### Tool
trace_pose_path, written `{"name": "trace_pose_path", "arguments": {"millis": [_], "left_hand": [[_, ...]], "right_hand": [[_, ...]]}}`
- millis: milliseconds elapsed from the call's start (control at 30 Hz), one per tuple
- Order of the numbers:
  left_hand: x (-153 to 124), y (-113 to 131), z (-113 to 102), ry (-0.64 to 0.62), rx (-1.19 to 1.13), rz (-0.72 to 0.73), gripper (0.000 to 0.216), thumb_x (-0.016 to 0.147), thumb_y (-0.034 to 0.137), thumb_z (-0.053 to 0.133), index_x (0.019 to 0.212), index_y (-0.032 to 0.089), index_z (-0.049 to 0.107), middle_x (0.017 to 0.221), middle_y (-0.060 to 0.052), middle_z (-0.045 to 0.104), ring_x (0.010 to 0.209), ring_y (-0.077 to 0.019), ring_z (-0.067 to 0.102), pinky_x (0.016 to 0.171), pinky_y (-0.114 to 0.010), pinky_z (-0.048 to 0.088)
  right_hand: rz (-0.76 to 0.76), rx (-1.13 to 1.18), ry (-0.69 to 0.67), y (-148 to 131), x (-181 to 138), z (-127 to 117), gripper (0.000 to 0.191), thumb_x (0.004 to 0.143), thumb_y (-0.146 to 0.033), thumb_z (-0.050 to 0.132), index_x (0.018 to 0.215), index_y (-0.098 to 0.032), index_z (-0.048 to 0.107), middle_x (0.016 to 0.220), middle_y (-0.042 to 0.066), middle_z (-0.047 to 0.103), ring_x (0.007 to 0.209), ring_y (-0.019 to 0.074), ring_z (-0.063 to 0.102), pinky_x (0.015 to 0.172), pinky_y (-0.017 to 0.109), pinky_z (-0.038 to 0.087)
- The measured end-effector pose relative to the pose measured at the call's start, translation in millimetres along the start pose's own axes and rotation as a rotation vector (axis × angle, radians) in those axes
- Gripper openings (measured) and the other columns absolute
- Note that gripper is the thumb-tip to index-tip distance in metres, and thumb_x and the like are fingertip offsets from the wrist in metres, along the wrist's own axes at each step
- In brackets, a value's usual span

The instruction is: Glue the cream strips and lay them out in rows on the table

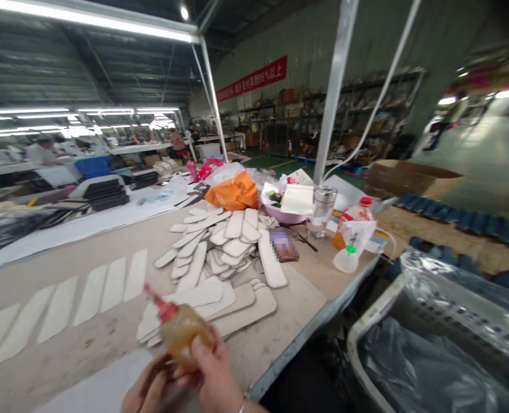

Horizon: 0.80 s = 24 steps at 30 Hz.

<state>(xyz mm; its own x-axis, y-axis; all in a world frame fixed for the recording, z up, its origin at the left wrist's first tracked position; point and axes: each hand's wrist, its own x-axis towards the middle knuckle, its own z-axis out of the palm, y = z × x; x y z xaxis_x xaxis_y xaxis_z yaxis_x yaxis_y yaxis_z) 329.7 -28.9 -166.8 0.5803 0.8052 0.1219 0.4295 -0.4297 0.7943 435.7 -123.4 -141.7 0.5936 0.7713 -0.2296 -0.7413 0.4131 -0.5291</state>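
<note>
My right hand (214, 376) is wrapped round a squeeze bottle (181, 330) of amber glue with a red nozzle that points up and to the left. My left hand (147, 390) cups the bottle's base from below left, with its fingers curled against it. Just beyond the bottle lies a stack of flat beige insole-shaped pieces (228, 301). A larger heap of the same pieces (220, 244) is spread farther back on the worktable (297, 321). A row of several pieces (65, 304) lies side by side at the left.
At the table's far end stand an orange bag (234, 192), a pink bowl (285, 215), a glass jar (322, 211) and plastic bottles (352, 232). A bin lined with black plastic (430, 355) stands right of the table. Other people work at benches far left.
</note>
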Motion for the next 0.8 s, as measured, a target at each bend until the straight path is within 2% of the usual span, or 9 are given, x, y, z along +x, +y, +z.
{"name": "trace_pose_path", "arguments": {"millis": [100,233,300,400,467,567,633,733,800], "left_hand": [[-3.6,4.2,-0.9,-0.08,-0.107,0.004,0.035,0.074,0.05,0.054,0.091,0.022,0.069,0.09,-0.005,0.073,0.081,-0.0243,0.069,0.076,-0.035,0.059],[-6.8,2.0,0.1,0.078,-0.075,0.101,0.029,0.076,0.044,0.058,0.083,0.018,0.067,0.092,-0.008,0.07,0.091,-0.0225,0.065,0.087,-0.036,0.054],[-4.7,2.7,-2.6,0.104,-0.052,0.126,0.026,0.079,0.042,0.056,0.082,0.018,0.065,0.092,-0.008,0.069,0.092,-0.0212,0.064,0.087,-0.035,0.054],[15.8,6.8,-13.2,0.084,0.048,0.172,0.028,0.082,0.041,0.052,0.09,0.017,0.064,0.095,-0.008,0.068,0.091,-0.0197,0.064,0.085,-0.034,0.053],[42.9,7.4,-23.2,0.047,0.186,0.241,0.031,0.083,0.04,0.049,0.098,0.017,0.064,0.103,-0.009,0.068,0.098,-0.0207,0.062,0.092,-0.036,0.05],[91.9,1.1,-34.8,-0.056,0.444,0.321,0.038,0.082,0.035,0.047,0.109,0.014,0.063,0.119,-0.012,0.063,0.114,-0.0247,0.054,0.105,-0.041,0.039],[120.8,-5.4,-36.5,-0.202,0.584,0.317,0.041,0.08,0.033,0.048,0.112,0.013,0.063,0.126,-0.014,0.059,0.12,-0.0279,0.051,0.107,-0.043,0.036],[147.6,-10.7,-33.6,-0.433,0.647,0.355,0.037,0.081,0.033,0.048,0.107,0.015,0.067,0.12,-0.011,0.064,0.113,-0.0276,0.057,0.101,-0.038,0.041],[154.2,-10.2,-32.3,-0.515,0.633,0.402,0.035,0.083,0.033,0.046,0.103,0.015,0.068,0.111,-0.006,0.069,0.105,-0.024,0.061,0.093,-0.031,0.045]], "right_hand": [[-0.041,0.039,0.082,-36.3,-6.5,-1.1,0.052,0.065,-0.053,0.077,0.098,-0.018,0.056,0.072,0.0,0.064,0.05,0.0083,0.058,0.042,0.015,0.045],[-0.101,0.12,0.126,-68.9,-5.6,-6.9,0.041,0.069,-0.047,0.076,0.096,-0.019,0.061,0.075,0.0,0.063,0.053,0.008,0.056,0.041,0.014,0.043],[-0.112,0.15,0.151,-79.6,-7.3,-8.4,0.04,0.069,-0.045,0.077,0.095,-0.019,0.062,0.076,0.001,0.063,0.053,0.0079,0.055,0.04,0.013,0.043],[-0.104,0.16,0.171,-85.6,-11.5,-7.5,0.038,0.07,-0.044,0.076,0.095,-0.019,0.062,0.076,0.001,0.063,0.053,0.0077,0.054,0.039,0.013,0.042],[-0.094,0.146,0.173,-82.0,-13.8,-5.7,0.037,0.071,-0.043,0.076,0.095,-0.019,0.062,0.074,0.001,0.063,0.051,0.0077,0.053,0.038,0.013,0.041],[-0.078,0.121,0.144,-69.4,-15.3,-3.8,0.041,0.069,-0.044,0.076,0.099,-0.02,0.061,0.076,0.0,0.064,0.048,0.0071,0.053,0.037,0.014,0.039],[-0.066,0.085,0.104,-60.2,-13.8,-4.2,0.046,0.068,-0.046,0.077,0.101,-0.019,0.059,0.075,-0.001,0.064,0.047,0.0068,0.053,0.037,0.014,0.039],[-0.051,0.018,0.068,-50.4,-9.3,-6.2,0.05,0.067,-0.048,0.077,0.1,-0.017,0.057,0.071,-0.002,0.063,0.044,0.0068,0.054,0.036,0.013,0.038],[-0.051,0.003,0.058,-46.7,-7.3,-7.2,0.05,0.067,-0.048,0.077,0.101,-0.017,0.056,0.072,-0.001,0.064,0.043,0.0066,0.055,0.035,0.012,0.037]]}}
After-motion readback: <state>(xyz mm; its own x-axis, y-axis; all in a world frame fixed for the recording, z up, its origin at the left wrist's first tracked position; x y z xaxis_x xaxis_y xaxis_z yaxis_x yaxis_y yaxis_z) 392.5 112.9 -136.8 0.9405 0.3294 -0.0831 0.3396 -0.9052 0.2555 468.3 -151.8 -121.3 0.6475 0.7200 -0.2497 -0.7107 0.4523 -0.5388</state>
